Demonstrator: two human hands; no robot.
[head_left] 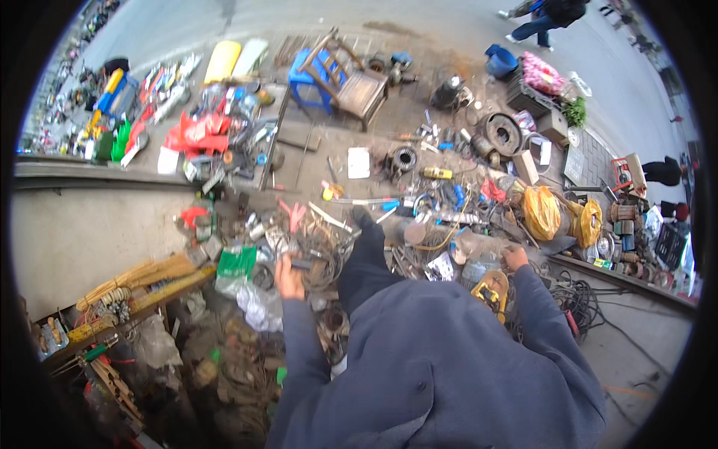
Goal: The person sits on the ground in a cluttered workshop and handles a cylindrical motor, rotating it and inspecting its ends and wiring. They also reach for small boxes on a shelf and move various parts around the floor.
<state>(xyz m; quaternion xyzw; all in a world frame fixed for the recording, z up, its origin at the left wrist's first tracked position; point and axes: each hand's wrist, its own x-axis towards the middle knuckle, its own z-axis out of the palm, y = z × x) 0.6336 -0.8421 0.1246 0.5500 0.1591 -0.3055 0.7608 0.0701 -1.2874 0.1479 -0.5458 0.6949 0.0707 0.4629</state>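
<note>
My left hand (289, 278) grips a small dark flat piece (301, 264) above a litter of coiled cables (323, 269), next to a green-and-white plastic bag (236, 263). My right hand (514, 259) is out to the right with its fingers curled, beside a crumpled clear plastic sheet (479, 247); whatever it holds, if anything, I cannot make out. A yellow tool or case (490, 292) lies just below it, partly behind my body. My dark-trousered leg (366, 247) stands among scattered parts and scraps between my hands.
A wooden chair (359, 96) and blue stool (307, 82) stand ahead. Yellow sacks (540, 213) and tangled black cable (576, 303) lie right. A pale metal panel (90, 239) and wooden sticks (149, 277) are left. A person (546, 22) walks on the pavement at the top right.
</note>
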